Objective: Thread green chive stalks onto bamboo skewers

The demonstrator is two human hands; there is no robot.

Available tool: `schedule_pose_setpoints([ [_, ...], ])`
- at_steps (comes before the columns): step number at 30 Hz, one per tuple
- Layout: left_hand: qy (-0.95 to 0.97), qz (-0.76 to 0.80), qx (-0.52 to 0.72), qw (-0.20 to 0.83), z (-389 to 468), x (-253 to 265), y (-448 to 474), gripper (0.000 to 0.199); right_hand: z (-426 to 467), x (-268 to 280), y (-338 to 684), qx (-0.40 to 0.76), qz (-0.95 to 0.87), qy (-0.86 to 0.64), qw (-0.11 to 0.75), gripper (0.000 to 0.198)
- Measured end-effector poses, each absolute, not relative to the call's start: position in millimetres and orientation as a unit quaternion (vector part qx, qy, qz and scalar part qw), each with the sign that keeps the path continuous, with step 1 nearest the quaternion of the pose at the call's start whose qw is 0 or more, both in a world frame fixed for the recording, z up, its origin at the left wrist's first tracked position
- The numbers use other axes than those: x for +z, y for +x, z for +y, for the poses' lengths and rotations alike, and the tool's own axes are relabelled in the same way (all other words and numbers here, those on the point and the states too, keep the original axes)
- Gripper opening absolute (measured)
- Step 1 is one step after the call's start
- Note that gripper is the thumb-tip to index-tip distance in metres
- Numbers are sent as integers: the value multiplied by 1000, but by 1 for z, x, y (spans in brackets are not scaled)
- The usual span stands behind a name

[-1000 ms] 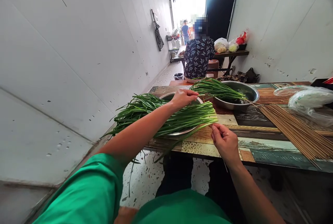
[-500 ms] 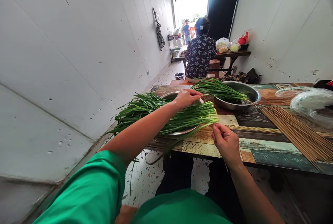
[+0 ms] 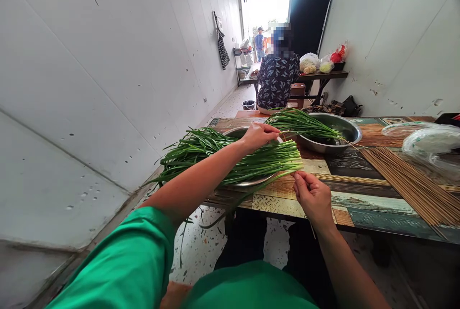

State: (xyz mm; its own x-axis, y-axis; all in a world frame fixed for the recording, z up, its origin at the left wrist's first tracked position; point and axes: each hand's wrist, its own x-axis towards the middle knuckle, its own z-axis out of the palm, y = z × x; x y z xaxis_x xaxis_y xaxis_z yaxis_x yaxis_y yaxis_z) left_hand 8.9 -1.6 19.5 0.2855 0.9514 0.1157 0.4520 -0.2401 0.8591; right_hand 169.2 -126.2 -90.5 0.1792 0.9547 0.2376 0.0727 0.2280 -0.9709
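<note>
A large bunch of garlic chives [image 3: 215, 155] lies across a metal bowl [image 3: 247, 183], pale cut ends to the right, leaves hanging past the left side. My left hand [image 3: 259, 135] reaches over the bunch with its fingertips pinched just above the pale ends; what they hold is too small to make out. By the lower pale ends, my right hand [image 3: 313, 196] is closed in a pinch on a thin skewer [image 3: 314, 230], whose end shows below the wrist. Behind, more chives [image 3: 305, 124] rest over a second metal bowl [image 3: 354, 139], with a thin stick at their cut ends.
Many thin wooden skewers [image 3: 413, 184] lie fanned on the patterned wooden table [image 3: 373, 201]. Clear plastic bags [image 3: 431, 143] sit at the far right. A person in a patterned shirt [image 3: 276, 81] sits ahead at another table [image 3: 328, 75]. A lined bin [image 3: 248, 105] stands on the floor.
Both hands keep almost the same place and pinch. The whole view has shifted very slightly.
</note>
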Motion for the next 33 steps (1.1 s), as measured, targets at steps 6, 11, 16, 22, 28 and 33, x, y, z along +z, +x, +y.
schedule_pose_setpoints([
  [6,701,492,349,381,-1,20,10,21,-125,-91,169,362,-530,-497,583,36],
  [11,706,491,350,370,-1,18,11,21,-125,-91,170,361,-530,-501,581,37],
  [16,705,496,349,367,1,15,11,22,-126,-91,169,368,-526,-499,582,35],
  [22,699,489,352,384,-1,17,11,22,-126,-91,169,381,-520,-494,584,34],
  [28,711,489,349,365,0,15,9,24,-128,-88,167,372,-523,-505,578,35],
  [33,730,484,339,344,-3,14,8,26,-130,-90,165,368,-524,-506,577,36],
])
